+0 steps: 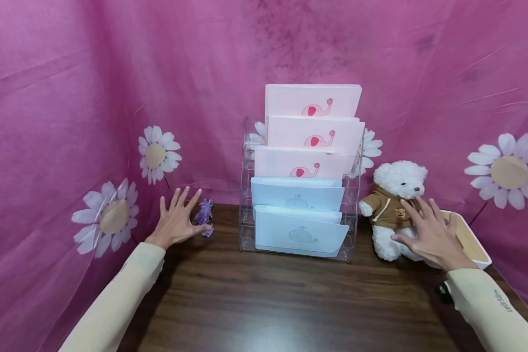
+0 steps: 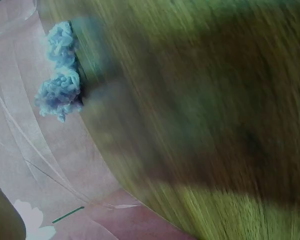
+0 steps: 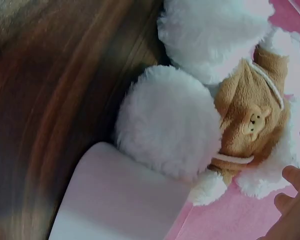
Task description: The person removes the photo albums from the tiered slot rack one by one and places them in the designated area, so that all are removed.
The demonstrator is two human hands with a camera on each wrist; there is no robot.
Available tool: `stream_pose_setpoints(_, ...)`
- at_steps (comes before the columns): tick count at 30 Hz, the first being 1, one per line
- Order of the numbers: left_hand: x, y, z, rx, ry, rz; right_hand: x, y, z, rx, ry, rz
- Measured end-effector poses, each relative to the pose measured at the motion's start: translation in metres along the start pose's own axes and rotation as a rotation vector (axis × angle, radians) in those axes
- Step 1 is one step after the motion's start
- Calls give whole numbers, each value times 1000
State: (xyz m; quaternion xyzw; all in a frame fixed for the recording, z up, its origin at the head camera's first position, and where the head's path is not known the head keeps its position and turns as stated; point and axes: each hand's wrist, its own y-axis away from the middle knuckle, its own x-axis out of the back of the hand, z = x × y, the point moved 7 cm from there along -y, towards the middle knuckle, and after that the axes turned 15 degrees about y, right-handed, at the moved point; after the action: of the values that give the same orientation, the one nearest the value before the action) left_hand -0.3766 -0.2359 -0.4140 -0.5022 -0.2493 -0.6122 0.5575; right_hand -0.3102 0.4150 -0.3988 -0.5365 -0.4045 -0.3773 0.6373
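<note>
With fingers spread and nothing held, my left hand (image 1: 176, 221) hovers beside a small purple flower cluster (image 1: 205, 215) near the back of the table. That cluster shows pale blue in the left wrist view. Over on the right, my right hand (image 1: 433, 236) also has its fingers spread, in front of a white teddy bear (image 1: 400, 180) in a brown hoodie, hiding part of it. Between the hands stands a clear tiered rack (image 1: 245, 234). It bears pink folders (image 1: 286, 100) printed with elephants on the upper tiers and blue folders (image 1: 273, 234) printed with whales below.
A white-rimmed tray (image 1: 477, 247) with a tan inside sits behind my right wrist. Some small black object (image 1: 443, 292) lies partly under the right sleeve. Pink cloth with daisies (image 1: 155, 155) hangs behind and beside the dark wooden table (image 1: 255, 303).
</note>
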Motion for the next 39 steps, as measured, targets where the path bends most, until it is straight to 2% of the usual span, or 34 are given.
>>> stream_pose_setpoints(8, 4, -7, 1, 25, 46, 11, 14, -3, 10, -57, -48, 68)
stream_pose_setpoints(18, 15, -12, 12, 26, 154, 30, 36, -14, 13, -99, -280, 191)
stream_pose_setpoints(23, 15, -19, 19, 14, 254, 18, 49, -18, 19, -145, -385, 173)
stream_pose_setpoints(30, 18, -21, 22, 103, 459, -26, 63, -27, 25, -259, -504, 135)
stream_pose_setpoints(35, 23, -21, 23, 157, 621, -5, 70, -37, 21, -288, -707, 198)
stream_pose_setpoints(39, 28, -24, 28, 174, 725, 24, 79, -50, 14, -265, -1056, 295)
